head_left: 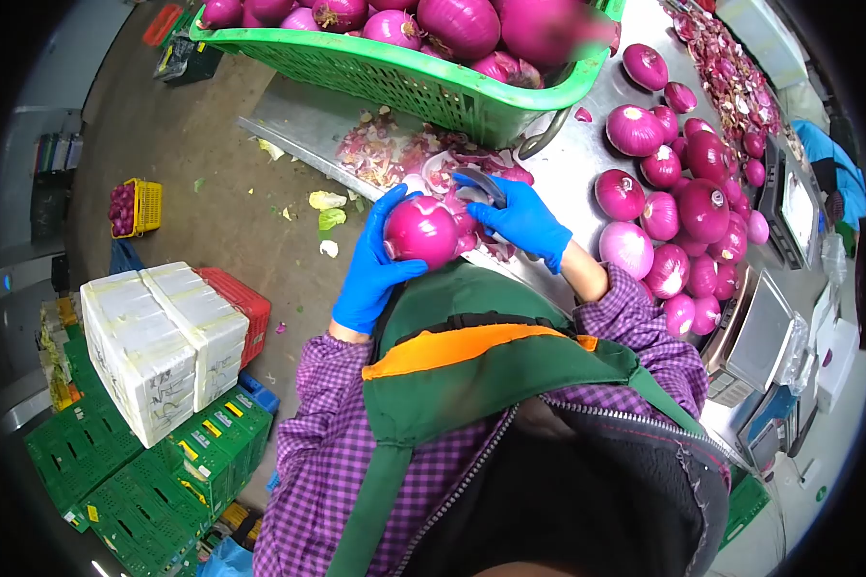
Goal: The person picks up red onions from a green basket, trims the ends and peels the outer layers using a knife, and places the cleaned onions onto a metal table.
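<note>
A large red onion [420,233] rests in my left hand [368,271], whose blue-gloved fingers and thumb wrap round it. My right hand [522,219], also gloved in blue, is closed on a dark curved tool [489,185], perhaps a knife, at the onion's right side. Loose skin hangs between the two hands. Just beyond them, onion peelings [394,149] lie on the metal table [293,130]. Many peeled-looking red onions [705,210] are grouped on the table to the right.
A green basket [433,82] full of onions stands at the table's far side. Weighing scales [797,212] are at the right, near more peelings [731,72]. On the floor at left are white foam boxes [159,337], green crates [144,500] and a yellow crate [148,207].
</note>
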A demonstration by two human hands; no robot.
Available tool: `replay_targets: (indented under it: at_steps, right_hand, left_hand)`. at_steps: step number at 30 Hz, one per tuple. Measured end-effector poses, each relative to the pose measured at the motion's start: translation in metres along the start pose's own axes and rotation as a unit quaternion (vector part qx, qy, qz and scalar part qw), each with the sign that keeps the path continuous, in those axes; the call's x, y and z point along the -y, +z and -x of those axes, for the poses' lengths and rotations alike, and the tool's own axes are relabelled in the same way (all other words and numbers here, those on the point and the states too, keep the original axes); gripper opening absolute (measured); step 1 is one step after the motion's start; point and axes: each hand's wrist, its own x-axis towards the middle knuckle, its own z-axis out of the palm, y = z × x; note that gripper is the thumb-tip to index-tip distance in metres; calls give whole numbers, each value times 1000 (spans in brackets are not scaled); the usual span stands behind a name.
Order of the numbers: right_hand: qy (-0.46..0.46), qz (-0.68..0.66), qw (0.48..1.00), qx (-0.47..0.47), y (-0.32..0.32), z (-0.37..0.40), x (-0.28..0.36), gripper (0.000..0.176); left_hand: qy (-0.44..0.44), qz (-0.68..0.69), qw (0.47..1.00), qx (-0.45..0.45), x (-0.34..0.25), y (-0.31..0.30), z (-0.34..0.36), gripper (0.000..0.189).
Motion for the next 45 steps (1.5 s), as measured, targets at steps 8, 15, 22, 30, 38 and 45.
replay_targets:
  at_steps: [8, 15, 22, 30, 38, 45]
  right_hand:
    - [5, 211, 971, 110, 5, 3, 55, 51]
    - [34, 130, 991, 27, 1, -9, -4, 45]
    - [-99, 26, 993, -65, 38, -4, 61, 58]
    - [-131, 135, 979, -79, 48, -23, 62, 41]
    - [-132, -12, 986, -102, 45, -24, 46, 25]
    - [-111, 73, 986, -96, 39, -28, 40, 29]
  left_hand:
    - [45, -177, 982, 58, -1, -6, -4, 100]
    - [10, 87, 996, 28, 5, -7, 7, 99]
    - [-55, 500, 864, 16, 21, -18, -1, 73]
    - [-25, 381, 923, -38, 23, -12, -2, 67]
    - [-6, 341, 938, -69, 16, -5, -2, 65]
    - [37, 221, 970, -95, 20, -8, -3, 76]
